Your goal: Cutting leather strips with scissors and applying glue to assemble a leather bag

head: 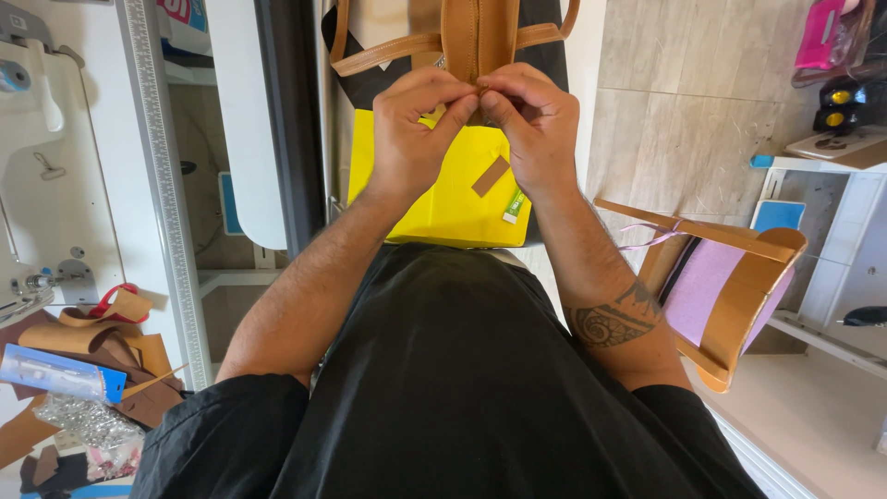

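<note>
My left hand (413, 125) and my right hand (531, 125) meet at the top middle of the view, both pinching the lower end of a tan leather strap piece (478, 37) that hangs from above with thinner straps branching off it. Just behind the hands lies a bright yellow bag (443, 203) with a small brown leather patch and a green tag on it. My black shirt fills the lower middle of the view.
A white sewing machine (42, 185) and a table with a ruler edge (166, 203) stand at the left, with brown leather scraps (102, 342) and a blue packet (55, 371). A tan and pink bag (730, 296) sits at the right near a white shelf (836, 249).
</note>
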